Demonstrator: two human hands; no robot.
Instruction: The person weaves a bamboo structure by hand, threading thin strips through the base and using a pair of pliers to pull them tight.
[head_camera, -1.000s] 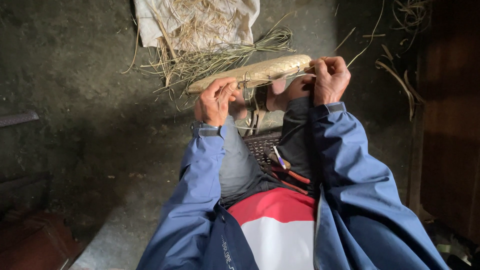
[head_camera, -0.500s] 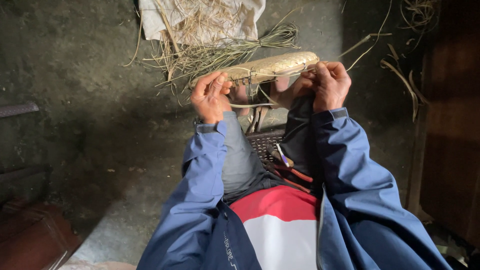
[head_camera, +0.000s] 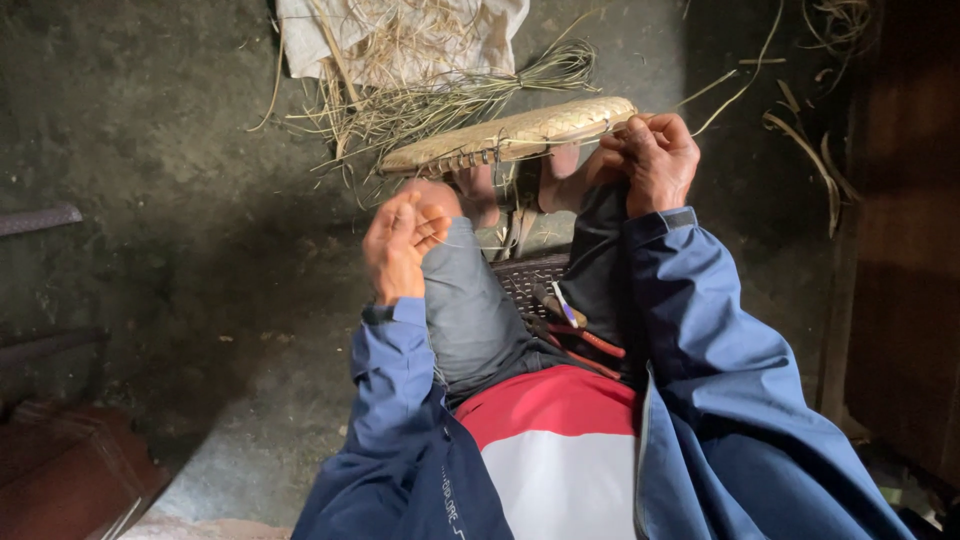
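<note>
A flat woven straw piece (head_camera: 510, 133), long and oval, lies tilted across my bare feet. My right hand (head_camera: 655, 160) grips its right end. My left hand (head_camera: 400, 240) is drawn back over my left knee with fingers pinched on a thin strand (head_camera: 470, 247) that runs toward the woven piece. Loose straw (head_camera: 440, 95) fans out just beyond the piece on the ground.
A pale cloth (head_camera: 400, 35) with straw on it lies at the top. A dark woven seat (head_camera: 530, 280) with small tools (head_camera: 565, 315) sits between my legs. Curled straw strips (head_camera: 800, 140) lie at right beside a dark wooden wall. Reddish bricks (head_camera: 60, 470) sit lower left.
My left hand has let go of the woven piece's left end and pulled back toward my knee, drawing a thin strand. The right hand stays on the right end.
</note>
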